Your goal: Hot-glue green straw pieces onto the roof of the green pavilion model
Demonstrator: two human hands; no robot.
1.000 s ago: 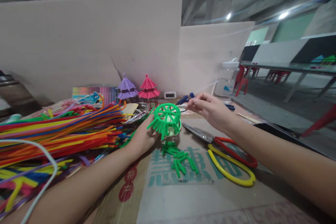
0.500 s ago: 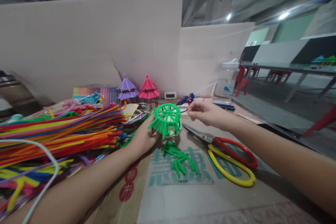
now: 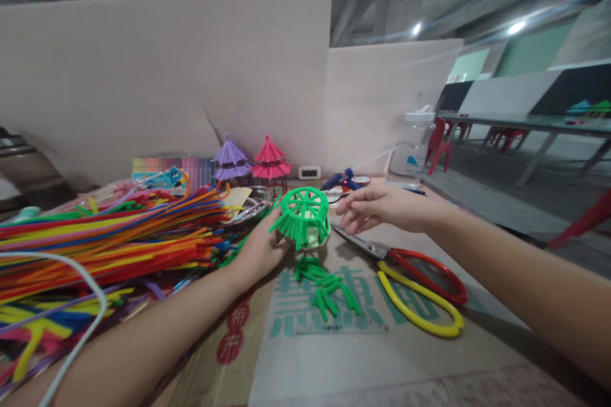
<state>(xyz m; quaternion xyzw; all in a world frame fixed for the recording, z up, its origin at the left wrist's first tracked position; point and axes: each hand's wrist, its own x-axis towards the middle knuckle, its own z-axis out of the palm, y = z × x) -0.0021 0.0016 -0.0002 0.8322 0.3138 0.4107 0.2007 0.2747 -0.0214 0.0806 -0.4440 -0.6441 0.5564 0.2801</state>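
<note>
Cardboard sheet (image 3: 334, 356) with printed green characters covers the bench, and a white partition board (image 3: 167, 76) closes the far side.

Left hand (image 3: 260, 248): the fingers are curled about the near-left flank of the green pipe-cleaner dome (image 3: 303, 213). Their tips are hidden behind it, and the grip appears closed, holding the dome tilted just above the cardboard.

Right hand (image 3: 382, 206): the fingers are loosely spread and slightly bent, holding nothing. The hand hovers just right of the dome and over the blade of the scissors (image 3: 410, 273), with no contact visible.

Assessment: the dome is judged very light, springy and easily crushed. Its spokes and its fringe of short ends would bend under a pinch. The soundest hold is the rim ring or a cupped underside, not the loose fringe. The fuzzy surface should not slip.

Surroundings:
- Cut green pieces (image 3: 327, 286) lie just near of the dome.
- A large bundle of coloured pipe cleaners (image 3: 109, 229) lies to the left.
- At the far side stand a purple umbrella model (image 3: 230, 162), a pink umbrella model (image 3: 270, 160), a blue glue gun (image 3: 338, 179) and a clear bottle (image 3: 413, 146).
</note>
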